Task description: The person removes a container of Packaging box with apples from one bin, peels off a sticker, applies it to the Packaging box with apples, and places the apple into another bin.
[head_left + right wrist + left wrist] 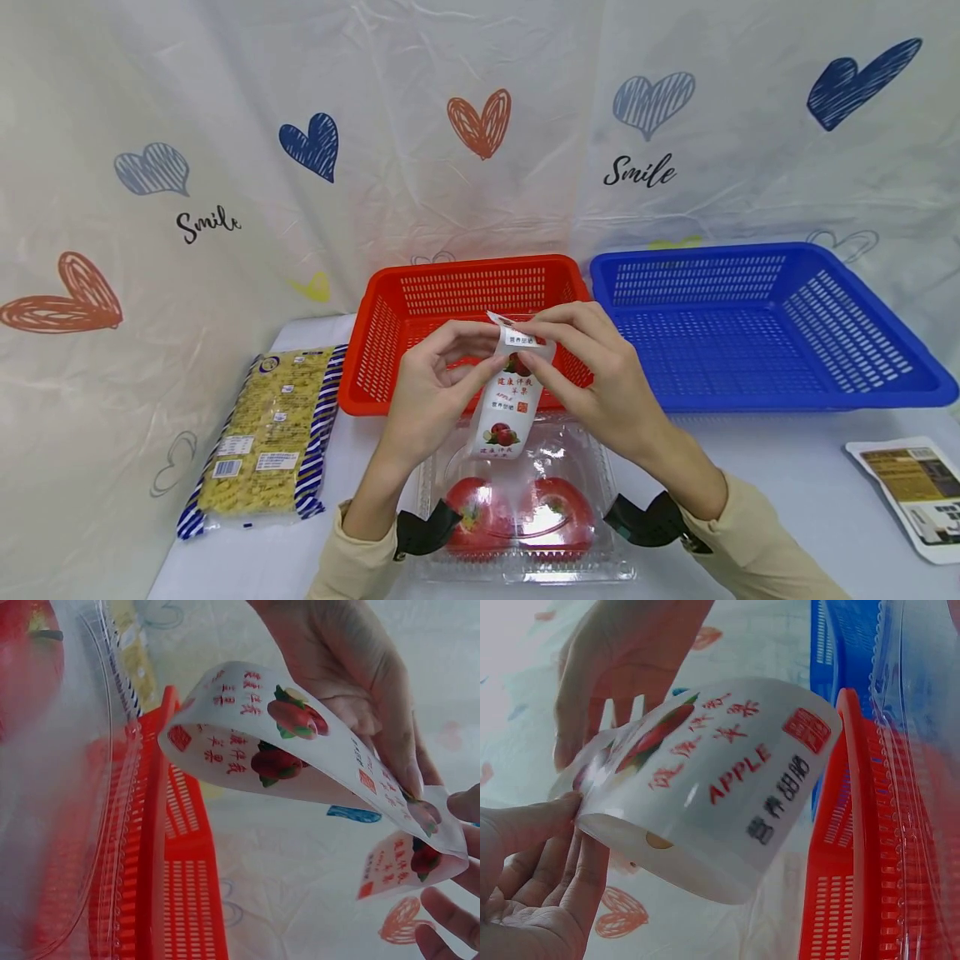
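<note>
The label strip [504,410] hangs lengthwise downward (slanting slightly leftward), pinched by left hand [432,385] and right hand [602,372].

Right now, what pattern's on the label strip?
The label strip is white with red fruit, green leaves and writing, best in the right wrist view.

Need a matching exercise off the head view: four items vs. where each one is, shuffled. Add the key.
Items
1. apple-label strip
2. pasta bag
3. red apples
4. blue plastic basket

Places
A. inside a clear plastic clamshell
B. immediately right of the red plastic basket
C. on the table's left side
D. held up between the left hand and right hand

Pairs: 1-D, 2-C, 3-A, 4-B
</note>
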{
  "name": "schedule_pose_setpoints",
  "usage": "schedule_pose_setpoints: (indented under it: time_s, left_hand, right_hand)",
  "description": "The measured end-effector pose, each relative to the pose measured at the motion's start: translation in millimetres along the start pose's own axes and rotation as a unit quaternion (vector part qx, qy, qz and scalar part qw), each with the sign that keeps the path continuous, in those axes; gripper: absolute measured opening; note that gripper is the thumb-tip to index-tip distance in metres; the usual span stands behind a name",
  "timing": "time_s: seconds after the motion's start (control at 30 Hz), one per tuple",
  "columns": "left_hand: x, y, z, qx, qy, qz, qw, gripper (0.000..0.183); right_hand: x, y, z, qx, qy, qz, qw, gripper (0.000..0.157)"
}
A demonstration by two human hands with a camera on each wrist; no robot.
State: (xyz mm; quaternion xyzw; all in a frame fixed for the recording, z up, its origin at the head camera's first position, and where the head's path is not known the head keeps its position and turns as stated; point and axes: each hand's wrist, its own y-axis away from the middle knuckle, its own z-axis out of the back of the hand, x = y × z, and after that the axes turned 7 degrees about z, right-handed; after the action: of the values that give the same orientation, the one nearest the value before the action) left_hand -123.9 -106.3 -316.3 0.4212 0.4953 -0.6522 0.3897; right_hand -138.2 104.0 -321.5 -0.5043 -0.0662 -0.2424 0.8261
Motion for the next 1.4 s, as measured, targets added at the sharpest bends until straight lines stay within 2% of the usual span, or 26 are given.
schedule_pose_setpoints:
  time_s: [0.53, 0.8, 1.07, 1.4]
  left_hand:
    - [1.4, -0.5, 1.0, -0.016, -0.018, -0.019, 0.9995, 0.026]
    - [2.0, -0.5, 2.6, -0.011, -0.023, -0.027, 0.9993, 0.026]
    - [2.8, 0.8, 3.8, -0.010, -0.024, -0.021, 0.9994, 0.027]
    - [3.5, 4.2, 5.5, -0.003, -0.045, -0.014, 0.9989, 0.028]
  right_hand:
    - [1.5, -1.9, -2.8, 0.006, -0.044, -0.004, 0.999, 0.031]
    - [3.3, -2.5, -1.2, 0.015, -0.074, -0.026, 0.997, 0.031]
    - [3.9, -1.3, 1.2, 0.019, -0.070, -0.044, 0.996, 0.029]
    - [4.5, -1.4, 3.7, 0.006, -0.056, -0.039, 0.998, 0.025]
